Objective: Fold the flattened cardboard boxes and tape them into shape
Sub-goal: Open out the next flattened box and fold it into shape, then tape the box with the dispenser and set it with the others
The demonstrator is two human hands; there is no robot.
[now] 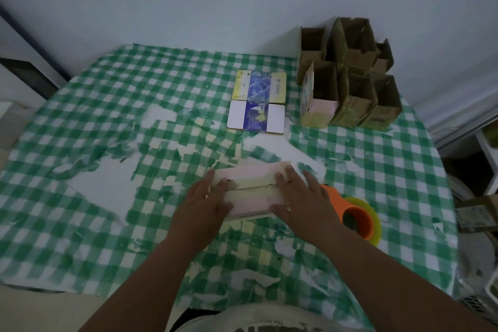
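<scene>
A pale pink and yellow cardboard box (253,186) stands on the table in front of me, its two top flaps folded shut along a middle seam. My left hand (207,197) presses flat on the box's left end. My right hand (299,197) lies flat on its right end, fingers spread. An orange tape dispenser with a yellowish roll (355,217) sits just right of my right hand. Two flattened printed boxes (257,101) lie farther back on the table.
Several folded brown boxes (347,81) are stacked at the back right against the wall. The table carries a torn green-and-white checked cloth (107,116). More items sit off the table's right edge (477,213).
</scene>
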